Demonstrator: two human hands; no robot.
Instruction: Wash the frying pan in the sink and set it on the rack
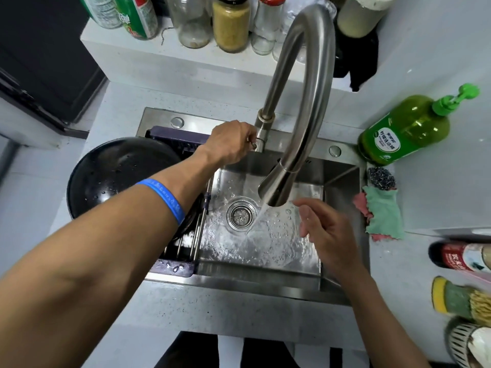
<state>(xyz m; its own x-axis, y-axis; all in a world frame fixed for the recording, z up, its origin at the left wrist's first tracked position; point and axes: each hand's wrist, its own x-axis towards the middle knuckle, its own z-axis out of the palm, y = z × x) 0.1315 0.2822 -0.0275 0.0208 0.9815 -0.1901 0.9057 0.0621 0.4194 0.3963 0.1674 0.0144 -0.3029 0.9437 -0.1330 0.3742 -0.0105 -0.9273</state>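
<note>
While the frying pan (117, 173) lies dome-up on the rack (191, 235), handle unseen.

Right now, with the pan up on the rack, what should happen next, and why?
Probably turn the tap off: the left hand already pinches the steel tap's lever, water still runs into the steel sink, and the black frying pan lies on the rack.
</note>
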